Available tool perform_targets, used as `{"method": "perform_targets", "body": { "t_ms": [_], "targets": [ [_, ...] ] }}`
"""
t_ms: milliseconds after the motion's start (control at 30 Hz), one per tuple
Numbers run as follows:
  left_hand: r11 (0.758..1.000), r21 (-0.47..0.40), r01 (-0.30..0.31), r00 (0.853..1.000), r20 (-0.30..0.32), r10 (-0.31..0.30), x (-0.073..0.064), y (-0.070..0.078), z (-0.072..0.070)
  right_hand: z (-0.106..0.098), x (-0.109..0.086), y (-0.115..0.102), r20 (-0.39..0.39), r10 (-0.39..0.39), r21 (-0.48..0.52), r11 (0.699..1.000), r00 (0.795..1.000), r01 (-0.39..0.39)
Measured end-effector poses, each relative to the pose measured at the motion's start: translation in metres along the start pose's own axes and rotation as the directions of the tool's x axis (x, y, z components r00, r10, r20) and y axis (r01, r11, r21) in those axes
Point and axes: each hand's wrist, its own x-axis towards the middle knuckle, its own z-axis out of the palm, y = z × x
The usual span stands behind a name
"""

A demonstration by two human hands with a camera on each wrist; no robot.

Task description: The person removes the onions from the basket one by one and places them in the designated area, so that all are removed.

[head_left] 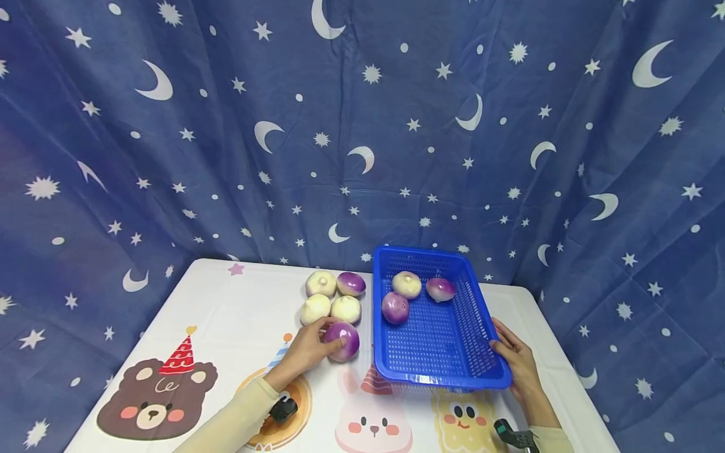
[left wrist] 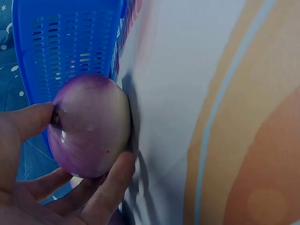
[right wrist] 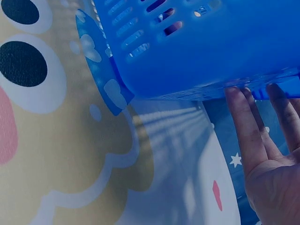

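Observation:
My left hand (head_left: 308, 346) grips a purple-and-white turnip (head_left: 342, 341) at the left of the basket. In the left wrist view, the thumb lies at the stem end of this turnip (left wrist: 91, 126) and the fingers at its other side. Just beyond that hand, a purple turnip (head_left: 351, 284) and several white-looking ones (head_left: 346, 309) sit grouped on the table. The right hand (head_left: 518, 358) holds the blue plastic basket (head_left: 493, 371) by its right side, thumb over the rim and fingers (right wrist: 243, 122) against the outer wall. Inside it, toward the back left, lie three turnips (head_left: 395, 307).
A white tablecloth (head_left: 238, 314) with cartoon animals covers the table. Behind and at both sides hangs a blue curtain (head_left: 362, 189) with moons and stars. The basket's front end appears raised, with a shadow beneath it in the right wrist view.

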Motion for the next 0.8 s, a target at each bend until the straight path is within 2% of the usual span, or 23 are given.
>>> {"method": "perform_targets", "body": {
  "t_ms": [100, 433, 600, 800],
  "targets": [
    [0.998, 0.058, -0.021, 0.999, -0.033, 0.023, -0.001, -0.001, -0.002, 0.000, 0.000, -0.001, 0.006, 0.008, -0.003, 1.000, 1.000, -0.008],
    [0.995, 0.085, -0.053, 0.997, -0.056, 0.058, -0.010, 0.006, -0.018, 0.000, 0.000, -0.001, -0.009, 0.042, -0.020, 0.999, 0.999, -0.042],
    [0.995, 0.051, -0.091, 0.992, -0.088, 0.095, -0.012, 0.019, -0.029, 0.001, 0.000, -0.002, -0.013, 0.067, -0.038, 0.997, 0.998, -0.067],
    [0.990, -0.002, -0.143, 0.982, -0.124, 0.141, -0.009, 0.042, -0.039, 0.002, 0.000, -0.002, -0.020, 0.080, -0.032, 0.996, 0.997, -0.080]
  ]
}}
